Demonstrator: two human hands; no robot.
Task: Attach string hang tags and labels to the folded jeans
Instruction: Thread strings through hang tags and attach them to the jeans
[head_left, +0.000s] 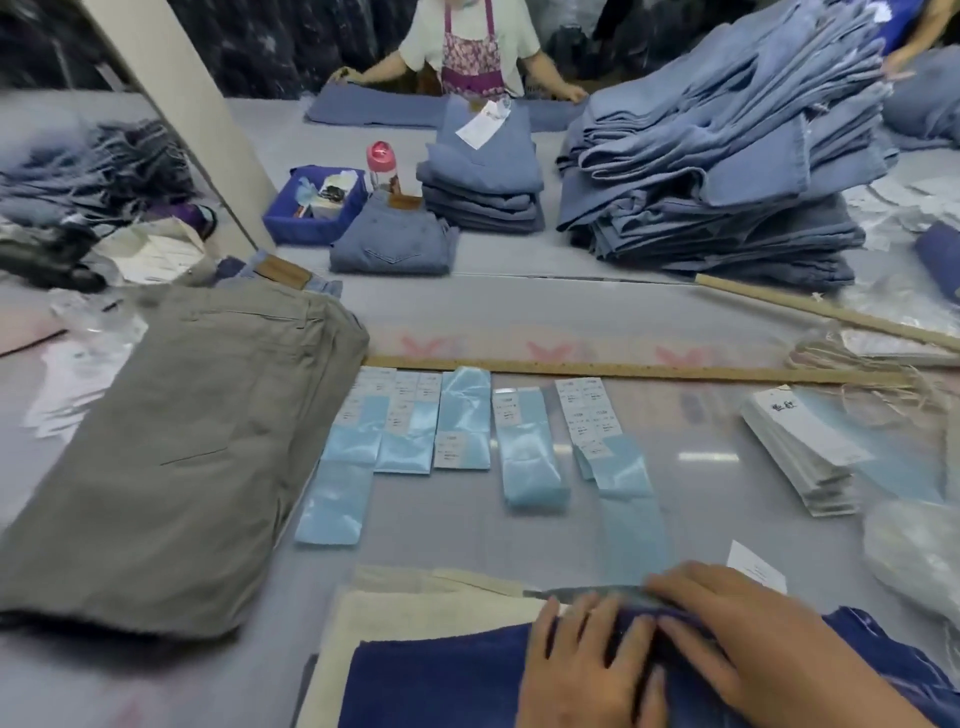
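Both hands flat, fingers straight, gripping nothing: left hand (587, 660) and right hand (727, 629) press the dark blue jeans (441, 680) at the near table edge. Smooth the fold first (label strips (462, 426) and tag stack (805, 452) lie just ahead), then tag.

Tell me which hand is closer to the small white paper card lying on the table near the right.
Right. The right hand lies on the dark blue cloth just below-left of the small white paper card; the left hand sits farther left.
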